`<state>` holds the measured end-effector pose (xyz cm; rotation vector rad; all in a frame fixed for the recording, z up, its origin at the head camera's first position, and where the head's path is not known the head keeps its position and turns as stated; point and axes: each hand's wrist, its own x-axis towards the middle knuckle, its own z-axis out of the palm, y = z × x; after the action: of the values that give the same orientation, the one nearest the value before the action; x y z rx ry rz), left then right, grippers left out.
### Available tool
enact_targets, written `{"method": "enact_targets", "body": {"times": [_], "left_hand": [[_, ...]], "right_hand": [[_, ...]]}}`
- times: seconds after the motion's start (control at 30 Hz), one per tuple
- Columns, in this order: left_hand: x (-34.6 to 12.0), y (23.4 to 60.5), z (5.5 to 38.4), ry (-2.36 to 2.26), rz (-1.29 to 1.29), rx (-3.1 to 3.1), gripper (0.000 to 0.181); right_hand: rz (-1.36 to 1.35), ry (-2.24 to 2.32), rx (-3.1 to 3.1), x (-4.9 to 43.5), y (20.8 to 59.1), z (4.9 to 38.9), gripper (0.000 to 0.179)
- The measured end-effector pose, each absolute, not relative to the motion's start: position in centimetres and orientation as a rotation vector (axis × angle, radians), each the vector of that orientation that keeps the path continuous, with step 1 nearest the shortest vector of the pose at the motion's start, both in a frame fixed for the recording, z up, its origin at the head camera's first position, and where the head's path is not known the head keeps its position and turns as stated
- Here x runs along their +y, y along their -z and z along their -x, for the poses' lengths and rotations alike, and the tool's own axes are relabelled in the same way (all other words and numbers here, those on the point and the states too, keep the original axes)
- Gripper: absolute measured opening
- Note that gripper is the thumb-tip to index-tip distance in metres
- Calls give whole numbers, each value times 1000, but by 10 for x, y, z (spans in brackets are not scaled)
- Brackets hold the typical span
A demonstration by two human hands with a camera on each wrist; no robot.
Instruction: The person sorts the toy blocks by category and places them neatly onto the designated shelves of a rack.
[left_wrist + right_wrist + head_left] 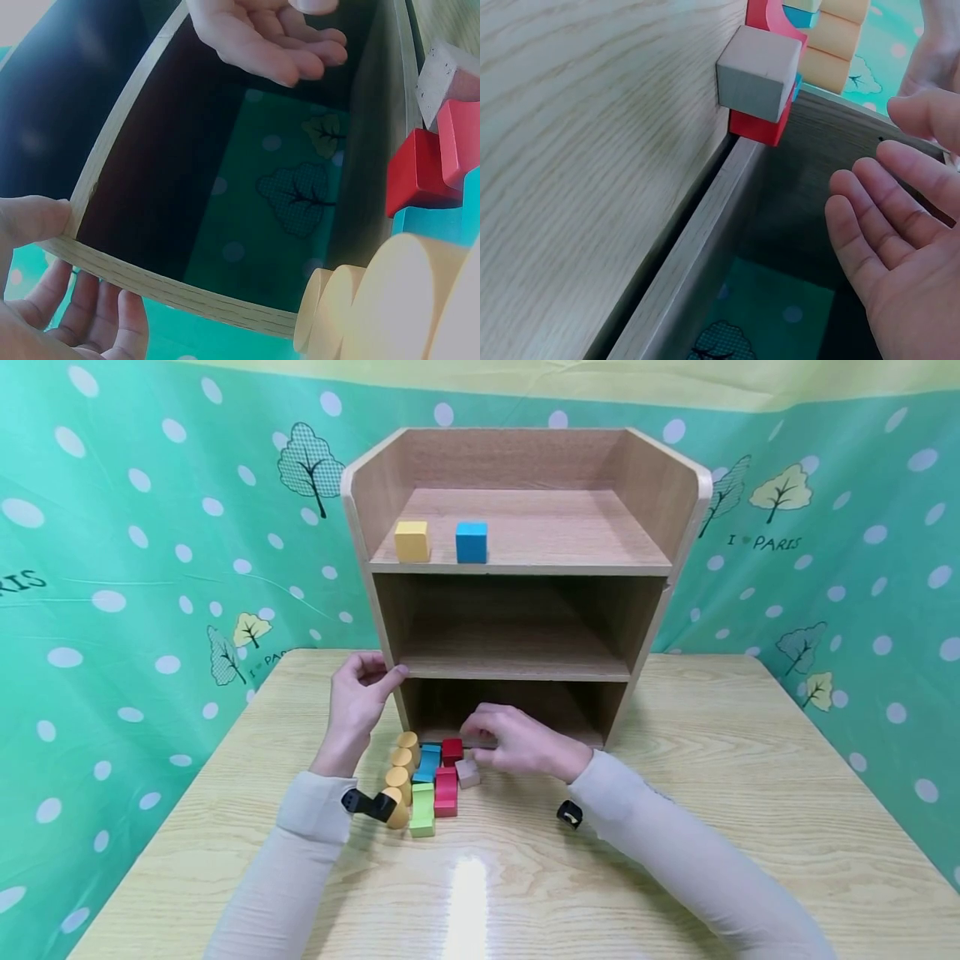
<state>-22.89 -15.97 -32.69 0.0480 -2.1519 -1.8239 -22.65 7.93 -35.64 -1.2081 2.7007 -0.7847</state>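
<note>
My left hand (358, 697) grips the left side panel of a small wooden shelf (517, 668), with the thumb on its front edge and the fingers outside, as the left wrist view shows. Before the bottom compartment hovers my right hand (517, 742), holding nothing, its fingers loosely bent. Just under it lie a pale grey cube (467, 773) and a red cube (452, 751). Beside them are a notched crimson block (446, 792), a blue notched block (427, 763), a light green block (422, 810) and several yellow cylinders (398, 783) in a row.
On the shelf's top board stand a yellow cube (412, 542) and a blue cube (472, 542), side by side with a gap. A wooden table (712, 760) carries everything. Behind it hangs a green dotted cloth (150, 568).
</note>
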Motion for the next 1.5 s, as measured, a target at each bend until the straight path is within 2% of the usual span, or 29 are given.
{"method": "enact_targets", "body": {"times": [0.93,1.5], "left_hand": [[-159,327,230,1837,-72,-2151,39],[-160,328,229,1822,-73,-2160,40]], "right_hand": [[1211,558,2646,65,371,227,34],[1298,501,2628,64,378,228,24]]}}
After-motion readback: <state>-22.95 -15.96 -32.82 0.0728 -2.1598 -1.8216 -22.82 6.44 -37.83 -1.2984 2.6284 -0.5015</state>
